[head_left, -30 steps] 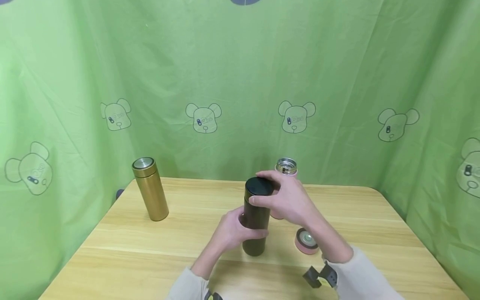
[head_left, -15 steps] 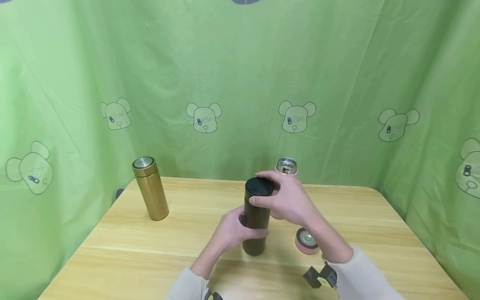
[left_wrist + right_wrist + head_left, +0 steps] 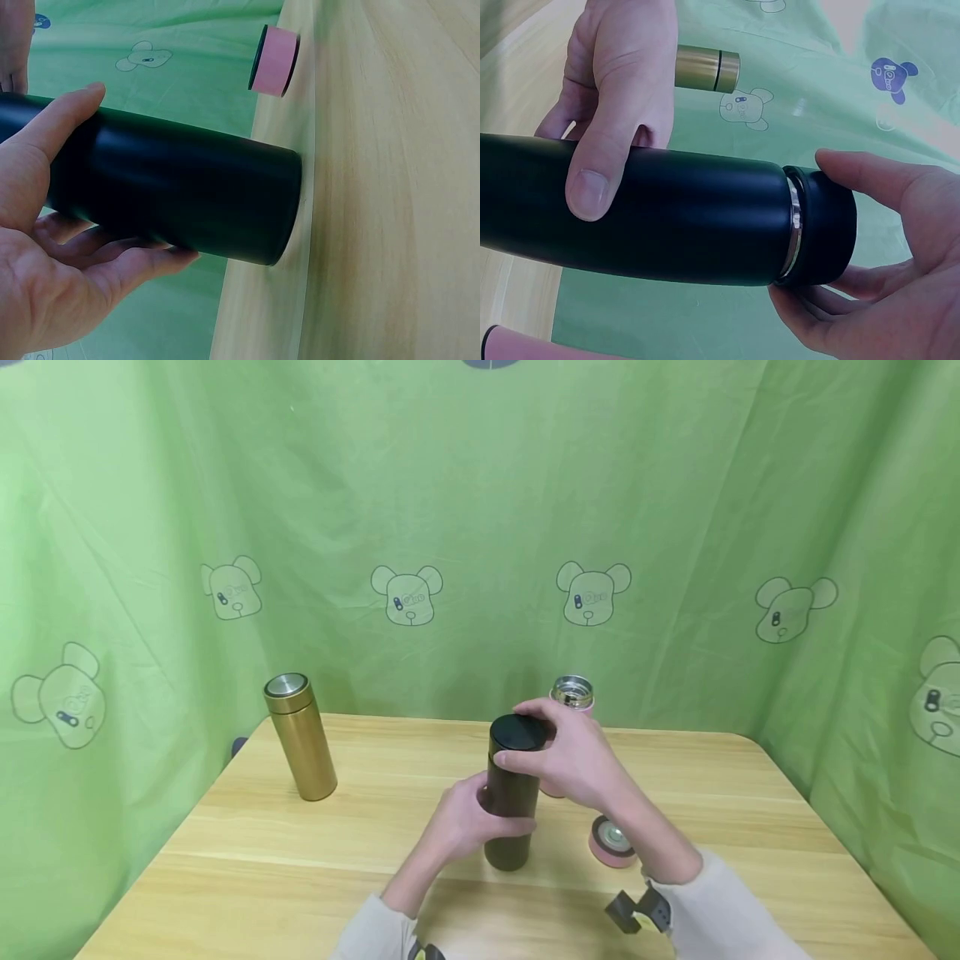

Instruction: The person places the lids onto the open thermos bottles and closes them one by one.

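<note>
A black thermos flask (image 3: 512, 797) stands upright near the middle of the table. My left hand (image 3: 463, 820) grips its body from the left, thumb across the near side. From the right, my right hand (image 3: 573, 756) holds the black lid (image 3: 826, 229) between thumb and fingers. A silver ring (image 3: 793, 229) shows in a narrow gap between lid and body in the right wrist view. Partly hidden behind my right hand is a pink flask (image 3: 573, 693), its metal mouth uncovered. A pink lid (image 3: 612, 847) lies inner side up beside my right forearm.
A gold flask (image 3: 303, 739) with its lid on stands at the left of the wooden table (image 3: 300, 877). Green curtains (image 3: 480, 510) with bear prints hang close behind the table and along both sides.
</note>
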The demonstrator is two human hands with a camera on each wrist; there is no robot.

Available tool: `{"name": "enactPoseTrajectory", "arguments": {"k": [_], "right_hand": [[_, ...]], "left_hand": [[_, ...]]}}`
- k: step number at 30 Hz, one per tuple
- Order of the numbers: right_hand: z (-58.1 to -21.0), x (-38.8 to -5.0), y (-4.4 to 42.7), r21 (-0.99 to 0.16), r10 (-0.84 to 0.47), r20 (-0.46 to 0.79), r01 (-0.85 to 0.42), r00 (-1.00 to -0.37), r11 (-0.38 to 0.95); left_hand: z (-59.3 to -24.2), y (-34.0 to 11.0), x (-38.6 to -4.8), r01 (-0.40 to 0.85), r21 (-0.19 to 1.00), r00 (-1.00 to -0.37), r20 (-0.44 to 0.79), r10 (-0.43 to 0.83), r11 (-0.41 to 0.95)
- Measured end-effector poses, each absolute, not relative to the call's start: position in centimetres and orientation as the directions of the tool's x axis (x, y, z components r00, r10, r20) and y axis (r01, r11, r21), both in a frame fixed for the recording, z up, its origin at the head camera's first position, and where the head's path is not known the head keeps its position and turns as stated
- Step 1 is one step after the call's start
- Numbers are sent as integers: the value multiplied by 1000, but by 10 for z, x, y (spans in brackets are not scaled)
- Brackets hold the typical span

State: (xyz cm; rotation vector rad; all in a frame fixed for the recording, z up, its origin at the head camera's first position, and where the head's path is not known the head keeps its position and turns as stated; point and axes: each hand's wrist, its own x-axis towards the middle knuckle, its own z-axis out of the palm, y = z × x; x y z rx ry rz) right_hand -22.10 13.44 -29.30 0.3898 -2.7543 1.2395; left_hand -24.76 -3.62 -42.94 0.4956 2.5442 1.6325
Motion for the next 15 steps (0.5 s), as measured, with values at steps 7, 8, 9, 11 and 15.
{"name": "enactPoseTrajectory", "arguments": {"k": [7, 8, 9, 11, 15], "right_hand": [[-296, -224, 131, -697, -184, 220, -286, -958, 658], [-296, -224, 131, -700, -184, 218, -285, -958, 655], [-296, -224, 131, -703, -186, 216, -285, -959, 651], [-295, -224, 130, -709, -191, 208, -282, -959, 647], [-293, -223, 131, -700, -229, 184, -291, -956, 652]], "left_hand": [[-430, -36, -248, 236, 889, -943, 114, 311, 391], [-430, -36, -249, 238, 888, -943, 115, 311, 393], [-430, -36, -248, 239, 888, -943, 116, 311, 393], [-430, -36, -248, 242, 886, -943, 119, 311, 395], [-430, -36, -248, 249, 885, -942, 127, 311, 394]]}}
